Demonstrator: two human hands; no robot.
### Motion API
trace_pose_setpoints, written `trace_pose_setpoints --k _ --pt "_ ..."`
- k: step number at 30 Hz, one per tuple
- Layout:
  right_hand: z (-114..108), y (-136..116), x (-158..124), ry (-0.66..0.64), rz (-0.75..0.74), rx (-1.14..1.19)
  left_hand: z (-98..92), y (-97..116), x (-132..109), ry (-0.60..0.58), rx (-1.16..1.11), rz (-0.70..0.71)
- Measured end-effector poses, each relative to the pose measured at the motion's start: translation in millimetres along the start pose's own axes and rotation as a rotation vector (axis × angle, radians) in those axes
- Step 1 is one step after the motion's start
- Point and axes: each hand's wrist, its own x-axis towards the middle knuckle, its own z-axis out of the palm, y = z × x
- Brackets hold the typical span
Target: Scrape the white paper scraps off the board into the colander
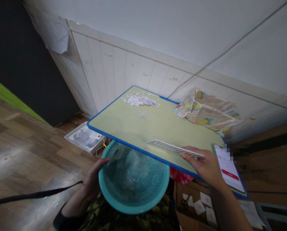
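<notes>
Over the blue-edged desk, the right grip is closed on a slotted strip, the left grip on the basket below the near edge; apparent sweeping next calls for steady basket alignment.

L hand: gripping | R hand: pinching, fwd (forearm diag.)

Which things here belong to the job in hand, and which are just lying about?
Seemingly in use: teal basket, in the left hand; white slotted strip, in the right hand; blue-edged tabletop; white scraps.
Probably lying about: phone; patterned cloth; scissors.
</notes>
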Motion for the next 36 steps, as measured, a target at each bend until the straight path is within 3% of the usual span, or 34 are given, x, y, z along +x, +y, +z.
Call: trace_pose_setpoints --k 6,12,15,17,22,32,36 --pt "1.6 -9.5 -11.7 -0.04 0.016 0.042 -5.5 -1.4 3.2 -0.026 0.013 -0.001" --pt "-4.0 -2.3 -27.6 0.072 0.026 -0.053 -2.3 -2.3 1.8 -0.016 -0.015 -0.023" --pt "-6.8 -1.0 -30.3 0.031 0.014 -0.065 1.1 -1.5 0.1 -0.005 -0.022 -0.019" --pt "-5.7 -1.7 -28.3 0.038 0.015 -0.055 2.8 -1.1 -0.6 0.004 -0.029 -0.018" --pt "8.4 -2.9 -11.5 0.216 0.062 -0.088 0.5 -1.8 0.9 0.015 -0.025 0.007" --pt "17.6 -13.0 -3.0 0.096 0.01 -0.011 -3.4 0.5 1.6 0.008 0.006 0.031" --pt "20.8 -5.9 1.9 0.201 0.049 -0.014 -5.0 -0.9 3.7 0.004 -0.009 0.033"
